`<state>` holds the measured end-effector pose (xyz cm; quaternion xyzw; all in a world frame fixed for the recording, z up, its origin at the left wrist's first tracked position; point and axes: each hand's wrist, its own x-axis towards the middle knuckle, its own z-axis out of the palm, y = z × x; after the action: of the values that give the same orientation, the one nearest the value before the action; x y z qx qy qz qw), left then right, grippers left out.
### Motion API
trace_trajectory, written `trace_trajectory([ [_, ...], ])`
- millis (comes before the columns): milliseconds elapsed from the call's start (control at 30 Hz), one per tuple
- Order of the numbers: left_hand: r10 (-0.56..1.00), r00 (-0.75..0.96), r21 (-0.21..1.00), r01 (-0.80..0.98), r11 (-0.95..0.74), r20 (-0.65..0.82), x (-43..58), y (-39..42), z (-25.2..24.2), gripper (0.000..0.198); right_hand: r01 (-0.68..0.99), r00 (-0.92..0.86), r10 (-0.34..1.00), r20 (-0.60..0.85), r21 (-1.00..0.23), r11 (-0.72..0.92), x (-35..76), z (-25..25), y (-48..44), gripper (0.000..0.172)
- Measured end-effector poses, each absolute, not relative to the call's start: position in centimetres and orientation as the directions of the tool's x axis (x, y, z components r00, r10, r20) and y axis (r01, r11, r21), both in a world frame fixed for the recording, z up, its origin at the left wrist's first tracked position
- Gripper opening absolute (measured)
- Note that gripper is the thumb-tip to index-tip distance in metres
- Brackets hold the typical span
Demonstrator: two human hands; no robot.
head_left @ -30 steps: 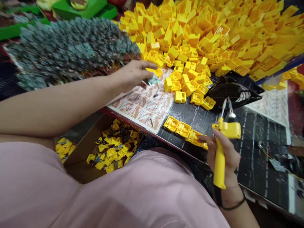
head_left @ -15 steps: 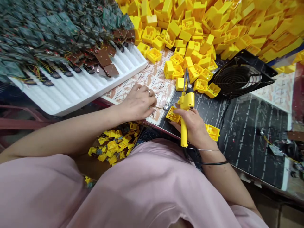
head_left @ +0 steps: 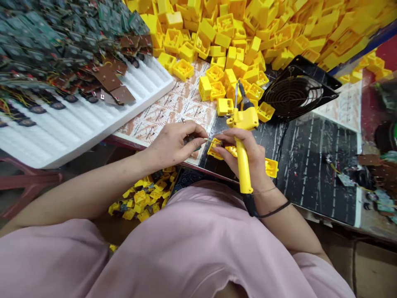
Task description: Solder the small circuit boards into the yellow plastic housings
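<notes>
Close hand work, overhead view

Black work mat [head_left: 316, 174] spreads across the bench, with a black square fan [head_left: 293, 93] at its far edge. A large heap of yellow plastic housings [head_left: 248, 37] fills the far side. To the far left, a white foam tray [head_left: 40, 140] carries rows of green circuit boards [head_left: 62, 45] trailing thin wires. A printed paper sheet [head_left: 167, 107] lies between the tray and the mat.

Left hand [head_left: 175, 145]: thumb and fingers are closed in a pinch on a small dark part [head_left: 190, 140], partly hidden, with a thin wire [head_left: 209, 140] extending right to the rim of a yellow housing [head_left: 214, 149]. This housing lies at the near edge of the paper sheet, just beside the right hand.

Right hand [head_left: 248, 157]: clenched around a yellow soldering iron [head_left: 243, 165], its metal tip [head_left: 236, 95] pointing far, away from the housing. A second yellow housing [head_left: 271, 167] lies on the mat just right of this hand.

Near the bench: loose yellow housings [head_left: 142, 198] below its edge, and the person's pink shirt [head_left: 155, 256].
</notes>
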<state>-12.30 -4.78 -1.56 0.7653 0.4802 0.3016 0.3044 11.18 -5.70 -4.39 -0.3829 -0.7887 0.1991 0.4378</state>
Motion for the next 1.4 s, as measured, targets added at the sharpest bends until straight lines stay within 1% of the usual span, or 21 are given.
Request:
trace_trajectory([
  [67, 0.916, 0.353, 0.774, 0.519, -0.362, 0.192, -12.2, -4.6, -2.3, 0.027, 0.469, -0.344, 0.75, 0.566, -0.588, 0.659, 11.2, -3.8, -6.1, 0.031],
  [133, 0.921, 0.333, 0.801, 0.485, -0.351, 0.202, -11.9, -4.4, -3.0, 0.028, 0.535, -0.366, 0.695, 0.619, -0.471, 0.701, 11.2, -3.2, -6.5, 0.034],
  [233, 0.934, 0.294, 0.84, 0.438, -0.32, 0.202, -11.4, -4.4, -3.7, 0.024, 0.601, -0.403, 0.613, 0.68, -0.309, 0.738, 11.4, -2.8, -6.9, 0.036],
  [300, 0.948, 0.253, 0.863, 0.415, -0.289, 0.195, -11.2, -4.6, -3.8, 0.022, 0.617, -0.4, 0.597, 0.695, -0.277, 0.736, 11.4, -2.9, -6.9, 0.038],
  [433, 0.971, 0.193, 0.921, 0.335, -0.198, 0.139, -10.9, -5.2, -3.7, 0.025, 0.61, -0.329, 0.612, 0.719, -0.333, 0.719, 11.5, -3.5, -6.8, 0.038],
  [500, 0.973, 0.177, 0.934, 0.3, -0.194, 0.145, -10.7, -5.5, -3.9, 0.028, 0.601, -0.315, 0.607, 0.73, -0.341, 0.723, 11.3, -3.5, -7.0, 0.038],
  [633, 0.953, 0.111, 0.893, 0.332, -0.302, 0.281, -9.9, -5.8, -4.7, 0.026, 0.598, -0.313, 0.583, 0.75, -0.321, 0.734, 10.9, -3.2, -7.1, 0.037],
  [700, 0.934, 0.096, 0.872, 0.335, -0.356, 0.345, -9.7, -5.9, -5.0, 0.023, 0.601, -0.299, 0.571, 0.765, -0.314, 0.735, 11.1, -3.1, -7.0, 0.041],
  [733, 0.922, 0.116, 0.862, 0.329, -0.386, 0.369, -9.7, -6.0, -5.2, 0.022, 0.597, -0.281, 0.573, 0.77, -0.327, 0.732, 11.2, -3.2, -6.8, 0.044],
  [800, 0.89, 0.198, 0.824, 0.336, -0.456, 0.411, -9.8, -6.1, -5.3, 0.019, 0.571, -0.251, 0.593, 0.765, -0.379, 0.729, 11.5, -3.3, -6.4, 0.047],
  [867, 0.871, 0.287, 0.793, 0.369, -0.484, 0.399, -10.1, -6.3, -5.1, 0.02, 0.512, -0.225, 0.637, 0.737, -0.466, 0.721, 11.6, -3.5, -6.0, 0.044],
  [933, 0.874, 0.321, 0.808, 0.357, -0.469, 0.365, -10.3, -6.5, -4.7, 0.028, 0.452, -0.198, 0.68, 0.706, -0.55, 0.703, 11.5, -3.8, -5.8, 0.036],
  [1000, 0.884, 0.315, 0.859, 0.271, -0.434, 0.347, -10.4, -6.7, -4.4, 0.033, 0.42, -0.157, 0.725, 0.671, -0.619, 0.664, 11.4, -4.0, -5.7, 0.028],
  [1033, 0.888, 0.301, 0.884, 0.213, -0.417, 0.346, -10.4, -6.8, -4.2, 0.031, 0.413, -0.143, 0.748, 0.648, -0.648, 0.64, 11.3, -4.1, -5.7, 0.025],
  [1100, 0.899, 0.275, 0.916, 0.116, -0.383, 0.341, -10.1, -6.9, -3.9, 0.019, 0.397, -0.13, 0.791, 0.598, -0.699, 0.595, 11.2, -4.3, -5.8, 0.023],
  [1167, 0.918, 0.259, 0.942, 0.069, -0.328, 0.301, -9.8, -7.0, -3.6, 0.009, 0.373, -0.13, 0.823, 0.554, -0.741, 0.558, 11.0, -4.6, -6.0, 0.022],
  [1200, 0.928, 0.254, 0.953, 0.062, -0.296, 0.272, -9.8, -7.0, -3.4, 0.008, 0.363, -0.135, 0.831, 0.539, -0.754, 0.548, 10.9, -4.7, -6.1, 0.021],
  [1300, 0.953, 0.213, 0.967, 0.087, -0.238, 0.215, -10.1, -7.1, -2.8, 0.011, 0.382, -0.181, 0.825, 0.535, -0.735, 0.56, 10.6, -4.9, -6.1, 0.018],
  [1367, 0.954, 0.19, 0.949, 0.168, -0.266, 0.234, -10.9, -6.9, -2.4, 0.011, 0.44, -0.225, 0.793, 0.566, -0.667, 0.601, 10.6, -4.7, -6.0, 0.015],
  [1400, 0.948, 0.185, 0.923, 0.241, -0.299, 0.258, -11.4, -6.7, -2.3, 0.012, 0.471, -0.244, 0.774, 0.584, -0.626, 0.621, 10.8, -4.5, -5.9, 0.013],
])
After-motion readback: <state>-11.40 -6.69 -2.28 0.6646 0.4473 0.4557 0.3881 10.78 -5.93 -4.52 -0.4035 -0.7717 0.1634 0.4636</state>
